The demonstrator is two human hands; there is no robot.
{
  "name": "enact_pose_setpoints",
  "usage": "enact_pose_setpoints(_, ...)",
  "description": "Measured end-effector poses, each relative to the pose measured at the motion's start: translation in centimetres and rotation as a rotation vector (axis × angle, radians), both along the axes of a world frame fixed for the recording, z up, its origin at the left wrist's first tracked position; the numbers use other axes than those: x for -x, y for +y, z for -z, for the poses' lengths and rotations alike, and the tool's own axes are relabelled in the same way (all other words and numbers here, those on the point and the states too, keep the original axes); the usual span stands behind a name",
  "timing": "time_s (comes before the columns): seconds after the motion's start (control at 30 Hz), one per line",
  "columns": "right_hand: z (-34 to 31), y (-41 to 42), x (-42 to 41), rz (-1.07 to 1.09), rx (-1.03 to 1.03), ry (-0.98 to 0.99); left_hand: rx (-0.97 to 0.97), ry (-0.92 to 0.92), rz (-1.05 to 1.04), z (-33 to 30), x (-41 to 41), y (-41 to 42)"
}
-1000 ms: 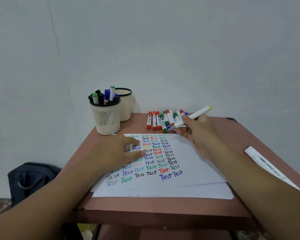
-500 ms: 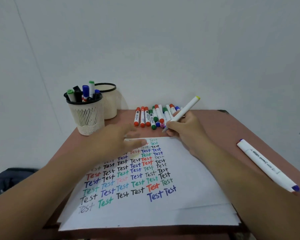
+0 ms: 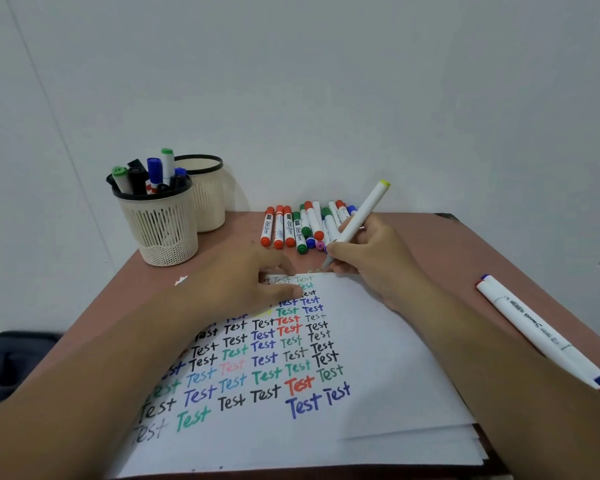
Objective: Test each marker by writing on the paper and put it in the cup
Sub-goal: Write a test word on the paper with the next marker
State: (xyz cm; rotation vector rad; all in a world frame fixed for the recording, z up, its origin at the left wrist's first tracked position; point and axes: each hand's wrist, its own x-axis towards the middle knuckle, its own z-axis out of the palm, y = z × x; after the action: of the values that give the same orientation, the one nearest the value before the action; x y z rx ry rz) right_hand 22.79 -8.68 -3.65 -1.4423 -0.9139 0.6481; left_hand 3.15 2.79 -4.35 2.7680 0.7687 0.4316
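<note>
- Right hand (image 3: 378, 258) pinching a yellow-capped marker (image 3: 359, 220), tip down at the far edge of the paper (image 3: 378, 358), just past the top row of "Test" words.
- Left hand (image 3: 253, 285) flat, fingers fairly straight, pressing the paper's far-left part to pin it.
- Step in hand, by the look of it: writing the test word with this marker.
- Cup (image 3: 160, 223) with tested markers well beyond and to the left of the left hand; second cup (image 3: 205, 195) behind it.
- Untested markers (image 3: 302, 226) in a row on the counter (image 3: 465, 258), just beyond the right hand.
- Two long pens (image 3: 534, 330) right of the right forearm.
- Next, likely: finish the word, check the ink, cap if needed, then reach across the left hand to drop it in the cup.
</note>
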Motion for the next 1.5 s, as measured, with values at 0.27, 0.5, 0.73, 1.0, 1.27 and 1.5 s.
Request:
enact_pose_setpoints(0.27, 0.36, -0.34, 0.16, -0.012, 0.019, 0.0, -0.045, -0.022, -0.011, 0.73, 0.09, -0.2)
enact_pose_setpoints(0.5, 0.29, -0.48, 0.23, -0.026, 0.075, -0.064, -0.025, -0.028, -0.026, 0.61, 0.15, -0.53)
enact_pose_setpoints(0.73, 0.0, -0.68, 0.4, 0.008, 0.055, -0.038, -0.017, -0.021, -0.034, 0.81, 0.25, -0.25)
enact_pose_setpoints(1.0, 0.19, -0.49, 0.47, -0.026, 0.051, -0.029, -0.004, -0.001, -0.054, 0.71, 0.22, -0.42)
enact_pose_setpoints(1.27, 0.25, -0.45, 0.24, 0.018, 0.053, -0.07, 0.004, -0.027, -0.053, 0.72, 0.31, -0.42)
enact_pose_setpoints(1.5, 0.27, -0.48, 0.09, 0.035, 0.045, -0.053, 0.016, -0.023, -0.043, 0.64, 0.34, -0.4)
